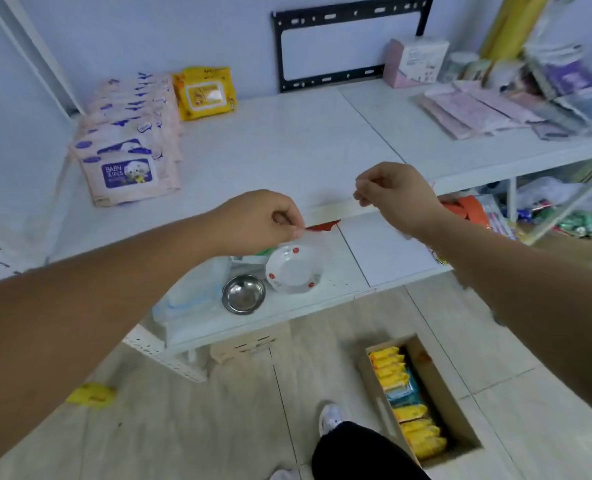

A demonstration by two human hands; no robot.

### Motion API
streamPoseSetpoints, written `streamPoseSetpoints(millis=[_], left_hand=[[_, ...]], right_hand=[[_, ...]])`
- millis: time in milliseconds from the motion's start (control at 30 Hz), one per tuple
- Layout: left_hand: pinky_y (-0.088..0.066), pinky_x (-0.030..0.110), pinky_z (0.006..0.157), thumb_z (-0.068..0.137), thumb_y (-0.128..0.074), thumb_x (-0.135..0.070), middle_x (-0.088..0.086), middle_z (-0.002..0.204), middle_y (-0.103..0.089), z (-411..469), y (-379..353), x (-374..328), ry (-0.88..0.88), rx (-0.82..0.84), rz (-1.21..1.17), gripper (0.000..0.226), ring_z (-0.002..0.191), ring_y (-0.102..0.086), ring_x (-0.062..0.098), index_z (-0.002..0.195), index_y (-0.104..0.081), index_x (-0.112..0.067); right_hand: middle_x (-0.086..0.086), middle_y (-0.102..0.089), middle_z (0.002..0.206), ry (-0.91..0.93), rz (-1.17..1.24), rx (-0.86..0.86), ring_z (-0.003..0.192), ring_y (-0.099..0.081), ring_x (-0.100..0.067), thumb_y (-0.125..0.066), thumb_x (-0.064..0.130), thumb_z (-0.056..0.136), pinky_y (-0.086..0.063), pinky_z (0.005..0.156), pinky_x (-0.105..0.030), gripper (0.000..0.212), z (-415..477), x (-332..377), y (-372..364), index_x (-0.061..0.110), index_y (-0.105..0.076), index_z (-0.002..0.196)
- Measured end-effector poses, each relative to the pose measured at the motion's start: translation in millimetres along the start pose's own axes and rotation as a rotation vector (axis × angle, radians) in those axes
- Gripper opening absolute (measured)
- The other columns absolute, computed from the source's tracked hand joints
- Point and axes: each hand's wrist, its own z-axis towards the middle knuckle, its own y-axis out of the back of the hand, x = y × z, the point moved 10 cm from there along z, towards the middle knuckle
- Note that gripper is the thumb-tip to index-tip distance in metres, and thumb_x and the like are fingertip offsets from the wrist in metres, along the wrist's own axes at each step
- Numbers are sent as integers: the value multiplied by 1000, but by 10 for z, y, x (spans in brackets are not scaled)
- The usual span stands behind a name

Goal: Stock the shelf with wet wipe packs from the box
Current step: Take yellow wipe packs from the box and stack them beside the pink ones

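Both my hands hover in front of the white shelf [287, 143], at its front edge. My left hand [263, 220] and my right hand [391, 192] have curled fingers pinched together, and a thin clear plastic film [308, 242] seems to stretch between them. A row of pink baby wipe packs [128, 140] stands at the shelf's left end. One yellow wipe pack [206, 93] leans against the wall behind them. On the floor at lower right, the open cardboard box [441, 386] holds yellow and blue wipe packs [408, 400].
A steel bowl [243, 294] and a white bowl [293, 270] sit on the lower shelf. A pink carton [414, 62] and flat packets [478, 109] fill the shelf's right end. A black wall bracket [350, 43] hangs behind. A yellow pack [91, 394] lies on the floor.
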Motion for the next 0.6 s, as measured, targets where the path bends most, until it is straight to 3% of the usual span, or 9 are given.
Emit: streamPoseSetpoints(millis=[200,300,400,600], left_hand=[[-56,42,90,88,-71,-32,-11,89,-74,-473,-385,-537,42,-41,-27,2,88,-70,13,90,-71,-33],[-57,43,88,87,-72,-32,-8,91,-74,-651,-658,-758,68,-83,-46,2,88,-70,15,89,-71,-34],[-57,46,88,86,-73,-34,-6,90,-73,-744,-1035,-1011,101,-103,-79,5,88,-70,17,91,-71,-32],[-50,22,78,89,-72,-30,-10,91,-71,-748,-2043,-1566,140,-51,-132,3,82,-65,6,91,-70,-31]], right_hand=[[-3,-77,91,59,-100,162,89,-73,-19,-62,20,93,-56,86,-37,15,-672,36,458,10,-73,90],[-2,-77,91,61,-120,238,84,-71,-13,-63,19,93,-52,76,-32,14,-984,-120,598,12,-73,87],[0,-78,92,28,-112,288,88,-73,-14,-65,23,94,-56,81,-34,11,-1309,-446,818,15,-73,91],[0,-78,88,-63,-63,315,89,-74,-19,-66,17,91,-57,90,-43,8,-2039,-1370,1279,17,-74,88]])
